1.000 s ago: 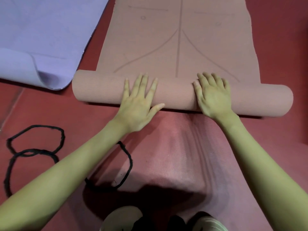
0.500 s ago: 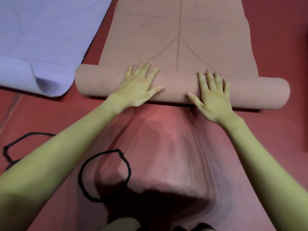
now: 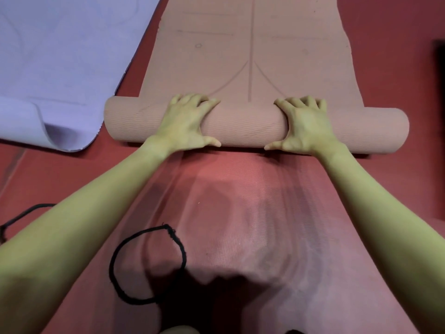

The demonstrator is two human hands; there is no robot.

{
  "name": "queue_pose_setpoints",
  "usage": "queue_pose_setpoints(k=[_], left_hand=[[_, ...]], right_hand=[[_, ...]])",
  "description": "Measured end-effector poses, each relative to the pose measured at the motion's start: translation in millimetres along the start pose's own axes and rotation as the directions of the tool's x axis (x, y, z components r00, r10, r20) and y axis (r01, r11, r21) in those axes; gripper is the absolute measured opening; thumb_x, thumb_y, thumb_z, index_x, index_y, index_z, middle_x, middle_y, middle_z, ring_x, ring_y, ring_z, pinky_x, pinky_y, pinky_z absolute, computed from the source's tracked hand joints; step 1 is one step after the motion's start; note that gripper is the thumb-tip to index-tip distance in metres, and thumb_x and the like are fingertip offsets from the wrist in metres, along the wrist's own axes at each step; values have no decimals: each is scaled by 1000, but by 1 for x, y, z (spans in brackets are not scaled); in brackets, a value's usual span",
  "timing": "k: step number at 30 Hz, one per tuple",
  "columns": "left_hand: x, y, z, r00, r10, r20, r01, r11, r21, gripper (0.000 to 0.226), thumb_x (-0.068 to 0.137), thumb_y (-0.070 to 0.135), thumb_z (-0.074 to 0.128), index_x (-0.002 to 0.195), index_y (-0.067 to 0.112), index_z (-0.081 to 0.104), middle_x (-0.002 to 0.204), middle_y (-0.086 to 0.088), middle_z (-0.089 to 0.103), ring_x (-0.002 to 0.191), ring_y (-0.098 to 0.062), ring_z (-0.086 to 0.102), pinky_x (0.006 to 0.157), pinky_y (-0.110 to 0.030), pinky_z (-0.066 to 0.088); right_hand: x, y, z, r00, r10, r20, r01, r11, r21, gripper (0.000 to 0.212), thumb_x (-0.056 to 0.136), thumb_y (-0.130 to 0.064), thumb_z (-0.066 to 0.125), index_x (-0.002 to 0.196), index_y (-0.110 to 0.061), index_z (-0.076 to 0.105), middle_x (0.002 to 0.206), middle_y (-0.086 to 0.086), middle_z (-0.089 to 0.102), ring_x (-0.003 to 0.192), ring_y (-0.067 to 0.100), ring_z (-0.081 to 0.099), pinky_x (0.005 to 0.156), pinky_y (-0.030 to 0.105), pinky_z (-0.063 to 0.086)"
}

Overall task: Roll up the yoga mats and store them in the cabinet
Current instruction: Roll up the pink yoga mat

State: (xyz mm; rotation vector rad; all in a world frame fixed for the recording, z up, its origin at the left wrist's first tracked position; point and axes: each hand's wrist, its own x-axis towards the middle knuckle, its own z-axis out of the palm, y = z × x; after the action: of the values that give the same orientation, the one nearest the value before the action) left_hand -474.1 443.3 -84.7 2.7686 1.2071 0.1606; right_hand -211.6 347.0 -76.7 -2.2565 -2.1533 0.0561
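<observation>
Tan yoga mat (image 3: 252, 56) partly rolled; roll (image 3: 243, 127) laid crosswise on red floor mat (image 3: 240, 213), unrolled part stretched toward far edge. Roll gripped by both hands: left hand (image 3: 186, 122) curled over top, thumb at near side; right hand (image 3: 307, 126) likewise, fingers hooked over far side. Lavender mat (image 3: 60, 56) spread at far-left corner, its near edge curled up. Black cord loop (image 3: 113, 268) seen nr near-left edge.

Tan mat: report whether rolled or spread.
Partly rolled: tan mat forms a roll under left hand and right hand; the rest lies flat beyond.
</observation>
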Motion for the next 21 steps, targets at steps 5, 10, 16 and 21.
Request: queue_pose_setpoints(k=[5,10,16,21], left_hand=[[-45,15,-3,1000,-4,-8,4,999,-40,100,58,68,76,141,20,48,133,-8,54,126,-29,45,106,-45,27],[-110,35,-3,998,41,-38,-43,998,-42,99,55,76,62,135,20,53,124,-4,57,116,-27,51,101,-45,33],[-146,49,-1,995,79,62,-78,997,-14,99,63,72,67,142,16,44,136,-8,52,127,-29,47,110,-49,30],[-130,60,0,993,-55,105,48,997,68,90,84,80,16,148,20,36,153,-11,35,143,-29,29,118,-51,15]], right_hand=[[-48,-14,0,1000,-8,-24,9,999,39,109,44,-80,69,133,-19,49,131,1,57,111,35,49,94,46,31],[-114,-39,-2,1000,9,7,-10,997,73,105,44,-81,63,131,-22,52,129,-2,58,109,33,50,90,43,31],[-146,-49,-1,992,33,122,-47,993,108,109,43,-89,52,132,-27,51,129,-7,58,110,30,49,91,43,30],[-132,-45,-7,973,24,229,-59,988,145,117,43,-89,57,143,-31,40,139,-7,49,126,26,42,104,41,24]])
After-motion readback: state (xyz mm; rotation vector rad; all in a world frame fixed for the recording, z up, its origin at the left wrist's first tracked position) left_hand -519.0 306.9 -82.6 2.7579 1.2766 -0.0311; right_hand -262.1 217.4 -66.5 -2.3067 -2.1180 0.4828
